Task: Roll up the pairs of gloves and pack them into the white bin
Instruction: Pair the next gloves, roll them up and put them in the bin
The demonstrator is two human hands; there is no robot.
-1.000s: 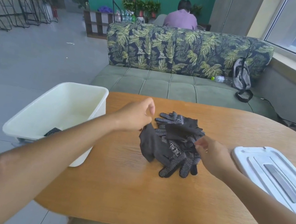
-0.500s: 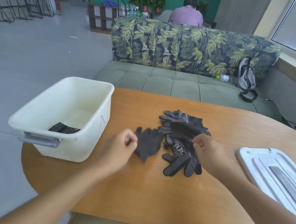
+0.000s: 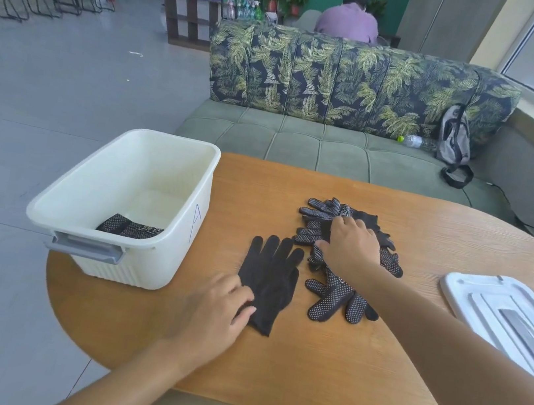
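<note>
The left hand [image 3: 218, 313] lies on the cuff end of 1 flat glove [image 3: 269, 279], fingers nearly straight, pinning it to the table [image 3: 320, 366] rather than gripping. The right hand [image 3: 351, 246] rests spread on the pile [image 3: 348, 249] just beside it; whether it pinches anything I cannot tell. These look light, limp knit gloves, their dotted palms probably grippy; I'd take the cuff and roll toward the fingertips. The pile holds perhaps 4 or 5, too tangled to count. 1 roll [image 3: 130, 227] lies in the bin [image 3: 164, 256]; 1 lid [image 3: 511, 318] sits right.
</note>
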